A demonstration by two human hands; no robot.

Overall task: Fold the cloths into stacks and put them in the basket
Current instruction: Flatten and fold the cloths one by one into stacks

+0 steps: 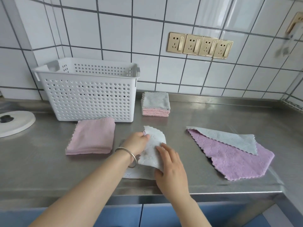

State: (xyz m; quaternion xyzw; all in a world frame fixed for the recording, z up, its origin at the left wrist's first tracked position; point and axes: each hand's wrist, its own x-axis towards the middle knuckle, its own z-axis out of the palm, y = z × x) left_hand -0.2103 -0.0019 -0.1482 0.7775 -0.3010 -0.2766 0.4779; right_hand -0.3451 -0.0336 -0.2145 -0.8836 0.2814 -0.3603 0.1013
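Observation:
A pale grey cloth lies partly lifted at the middle of the steel counter. My left hand pinches its upper edge, and my right hand grips its lower right part, thumb under the fabric. To the left lies a folded pink stack. A smaller folded stack, grey on top of pink, sits by the wall. The white perforated basket stands behind the pink stack. On the right, an unfolded grey cloth overlaps an unfolded purple cloth.
A round white lid with a dark knob sits at the far left. The steel counter ends at a front edge near me. Gold wall sockets are mounted on the tiled wall above.

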